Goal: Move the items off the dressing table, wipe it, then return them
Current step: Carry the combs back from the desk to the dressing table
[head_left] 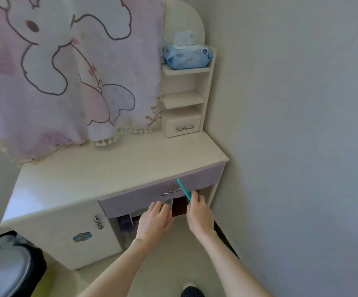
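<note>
Dressing table [113,168] against wall, top bare. Shelf unit [185,99] on rear right corner; wipes pack [187,55] on its top shelf. Blanket [66,67] hangs behind, hem on tabletop. Both hands below drawer [163,190]: left hand [155,221] w/ small round item, right hand [199,213] w/ comb [183,189].

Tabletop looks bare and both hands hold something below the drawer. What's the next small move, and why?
Probably lift the teal comb in the right hand up onto the bare tabletop. Both hands are already full, the left hand around a small round item, so returning seems underway.
</note>
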Action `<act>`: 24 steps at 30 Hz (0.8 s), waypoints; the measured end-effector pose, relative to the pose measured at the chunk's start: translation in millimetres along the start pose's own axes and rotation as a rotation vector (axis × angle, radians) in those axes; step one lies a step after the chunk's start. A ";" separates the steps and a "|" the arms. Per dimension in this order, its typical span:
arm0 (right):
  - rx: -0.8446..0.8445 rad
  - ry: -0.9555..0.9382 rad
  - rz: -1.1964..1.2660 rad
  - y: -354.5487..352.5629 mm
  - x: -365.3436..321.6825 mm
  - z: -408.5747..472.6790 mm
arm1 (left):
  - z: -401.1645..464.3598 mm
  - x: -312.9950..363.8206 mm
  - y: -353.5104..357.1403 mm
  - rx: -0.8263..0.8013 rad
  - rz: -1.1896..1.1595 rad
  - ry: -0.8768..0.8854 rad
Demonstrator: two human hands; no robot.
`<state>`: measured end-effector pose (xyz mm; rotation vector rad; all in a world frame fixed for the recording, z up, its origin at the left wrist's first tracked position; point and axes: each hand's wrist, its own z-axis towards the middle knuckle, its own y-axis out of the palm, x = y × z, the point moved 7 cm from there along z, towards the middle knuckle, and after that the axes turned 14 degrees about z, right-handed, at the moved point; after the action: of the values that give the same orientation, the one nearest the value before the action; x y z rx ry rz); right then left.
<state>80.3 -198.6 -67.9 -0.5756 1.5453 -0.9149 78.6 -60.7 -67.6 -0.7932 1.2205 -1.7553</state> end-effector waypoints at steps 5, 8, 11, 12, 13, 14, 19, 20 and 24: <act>-0.080 0.004 0.009 23.9 2.7 122.9 | 95.1 -37.4 48.3 -0.046 0.025 -0.106; -0.136 0.025 -0.020 38.4 2.0 185.9 | 144.3 -55.8 74.3 -0.097 0.049 -0.139; -0.195 0.040 -0.050 57.2 -1.9 236.2 | 185.1 -75.0 92.0 -0.135 0.047 -0.194; -0.208 0.050 -0.050 63.7 -3.7 250.4 | 195.7 -81.8 97.6 -0.151 0.044 -0.210; -0.221 0.063 -0.046 72.1 -4.9 263.8 | 205.7 -89.4 104.0 -0.164 0.044 -0.223; -0.235 0.074 -0.044 81.0 -6.9 276.3 | 215.0 -97.5 111.3 -0.179 0.045 -0.235; -0.298 0.102 -0.050 125.8 -20.3 327.7 | 248.6 -142.0 154.3 -0.277 -0.021 -0.319; -0.298 0.118 -0.045 133.0 -22.4 335.8 | 252.4 -150.6 163.3 -0.289 -0.025 -0.323; -0.256 0.195 -0.027 156.3 -27.7 365.0 | 268.2 -179.3 192.8 -0.317 -0.080 -0.278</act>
<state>461.5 -171.9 -179.0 -0.7066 1.8516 -0.8172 440.4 -47.0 -168.4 -1.2413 1.3043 -1.4686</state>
